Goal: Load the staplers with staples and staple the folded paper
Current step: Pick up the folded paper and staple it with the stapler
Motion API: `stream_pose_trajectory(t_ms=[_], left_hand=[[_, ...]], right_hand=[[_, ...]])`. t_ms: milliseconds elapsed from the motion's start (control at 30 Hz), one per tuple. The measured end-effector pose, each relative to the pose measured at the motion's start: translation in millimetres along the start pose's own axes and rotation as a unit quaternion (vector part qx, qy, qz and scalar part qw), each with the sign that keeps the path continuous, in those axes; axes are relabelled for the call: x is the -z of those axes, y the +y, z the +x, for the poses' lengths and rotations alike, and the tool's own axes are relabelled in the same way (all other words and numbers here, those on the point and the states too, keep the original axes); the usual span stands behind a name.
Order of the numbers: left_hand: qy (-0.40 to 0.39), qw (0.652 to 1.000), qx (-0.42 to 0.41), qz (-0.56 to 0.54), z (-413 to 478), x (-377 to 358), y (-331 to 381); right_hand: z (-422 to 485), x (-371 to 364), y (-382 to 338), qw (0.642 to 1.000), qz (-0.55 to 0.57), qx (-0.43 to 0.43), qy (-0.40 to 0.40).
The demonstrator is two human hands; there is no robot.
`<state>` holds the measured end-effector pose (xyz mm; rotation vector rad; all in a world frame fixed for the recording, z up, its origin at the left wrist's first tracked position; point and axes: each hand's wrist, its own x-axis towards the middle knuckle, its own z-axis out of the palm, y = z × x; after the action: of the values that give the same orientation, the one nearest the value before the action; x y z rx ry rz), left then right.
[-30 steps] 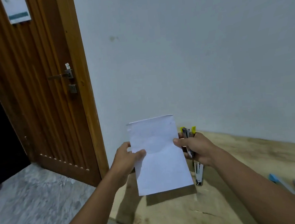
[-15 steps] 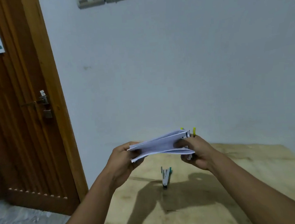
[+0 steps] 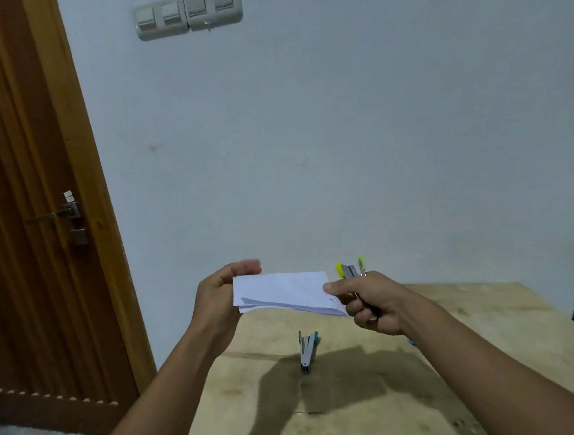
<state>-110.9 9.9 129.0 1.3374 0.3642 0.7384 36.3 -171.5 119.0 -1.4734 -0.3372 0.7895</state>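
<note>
reaches in from 7 o'clock with the left hand (image 3: pixel 217 308), palm turned inward, thumb blurred on top, gripping the 9 o'clock edge of the folded paper (image 3: pixel 284 293). comes in from 5 o'clock with the right hand (image 3: pixel 378 304), fingers clenched round a yellow stapler (image 3: pixel 350 270) with its end poking toward 12 o'clock, thumb pinching the paper's 3 o'clock edge. holds the paper between both hands, nearly flat, layers slightly fanned, above the wooden table (image 3: pixel 460 341). has a teal stapler (image 3: pixel 308 351) lying on the table at 6 o'clock of the paper, apart from both hands.
</note>
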Motion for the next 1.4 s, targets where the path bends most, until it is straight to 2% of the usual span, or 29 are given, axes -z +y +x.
stream_pose_trajectory(t_ms=[100, 167, 200, 233, 367, 500, 800, 1000, 1200, 1400], left_hand=[[0.0, 0.982, 0.078, -0.171, -6.1, 0.2, -2.9], [-0.035, 0.932, 0.138, -0.333, -14.8, -1.4, -9.9], [-0.048, 0.913, 0.152, -0.376, -18.8, -2.7, -14.2], [-0.059, 0.908, 0.161, -0.381, -22.5, -6.5, -17.2], [-0.072, 0.968, 0.144, -0.194, -29.1, -32.1, -29.2], [-0.03, 0.986, 0.104, -0.126, -20.5, -43.9, -25.9], [0.024, 0.993, 0.072, -0.086, -17.7, -49.4, -23.8], [-0.032, 0.996, 0.051, -0.071, -21.4, -53.5, -17.2], [0.037, 0.996, 0.032, -0.072, -15.1, -53.1, -11.7], [0.061, 0.995, 0.028, -0.073, -9.9, -45.2, -5.2]], right_hand=[[2.2, -4.6, -1.5, 0.999, 0.025, 0.04, 0.021], [3.4, -7.7, -4.4, 0.995, 0.047, 0.068, 0.046], [4.2, -9.0, -5.4, 0.994, 0.055, 0.081, 0.057], [4.6, -10.2, -6.6, 0.992, 0.06, 0.093, 0.067], [3.8, -13.0, -9.4, 0.989, 0.048, 0.116, 0.076], [-1.8, -13.8, -6.1, 0.994, -0.004, 0.101, 0.036], [-7.8, -10.0, -11.6, 0.992, -0.031, 0.11, 0.047], [-7.9, -11.4, -14.0, 0.991, -0.016, 0.119, 0.052], [-15.2, -10.5, -15.7, 0.993, -0.038, 0.114, -0.003], [-18.1, -7.7, -12.7, 0.988, -0.087, 0.123, -0.038]])
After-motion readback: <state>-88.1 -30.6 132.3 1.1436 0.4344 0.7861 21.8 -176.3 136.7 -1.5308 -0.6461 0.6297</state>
